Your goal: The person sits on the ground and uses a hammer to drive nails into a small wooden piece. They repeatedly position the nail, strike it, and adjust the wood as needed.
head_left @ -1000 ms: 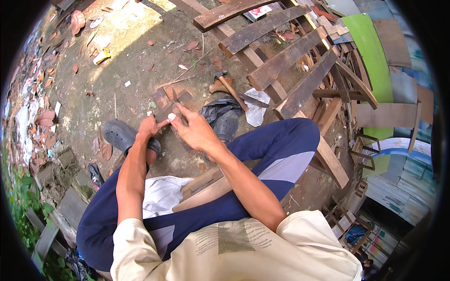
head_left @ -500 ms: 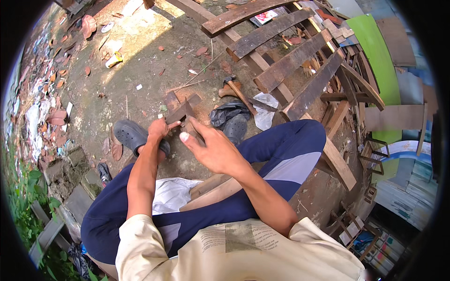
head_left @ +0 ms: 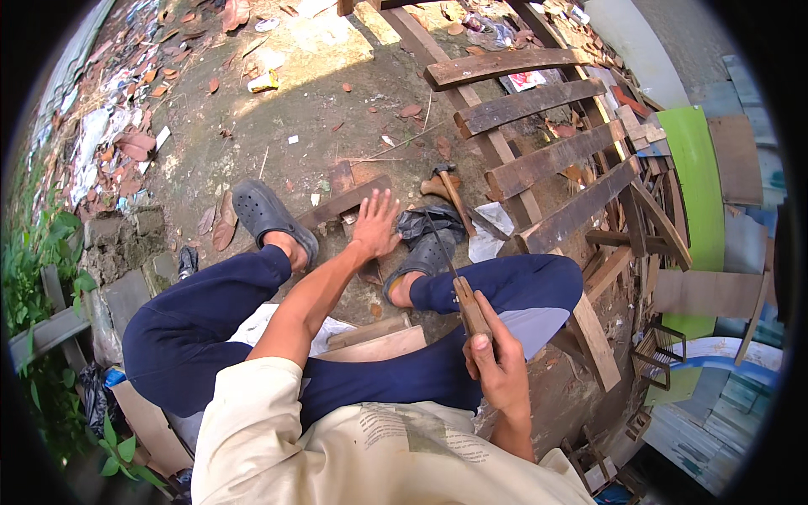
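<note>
My left hand lies with fingers spread over the end of a short dark wooden board on the ground between my feet. A second short wood piece lies against that board. My right hand is closed round the wooden handle of a saw, held over my right thigh. Its thin dark blade points up and away, seen nearly edge-on. Beyond my right foot a hammer rests on the ground beside a black plastic bag.
A slatted wooden frame leans at the far right, with scrap wood behind it. Pale boards and a white cloth lie under my legs. Dry leaves and litter cover the left side; a clear plastic piece lies by the hammer.
My right hand has drawn back toward my right thigh with the saw, away from the boards. My left hand has opened from a pointing shape and spread over the board. The view has shifted.
</note>
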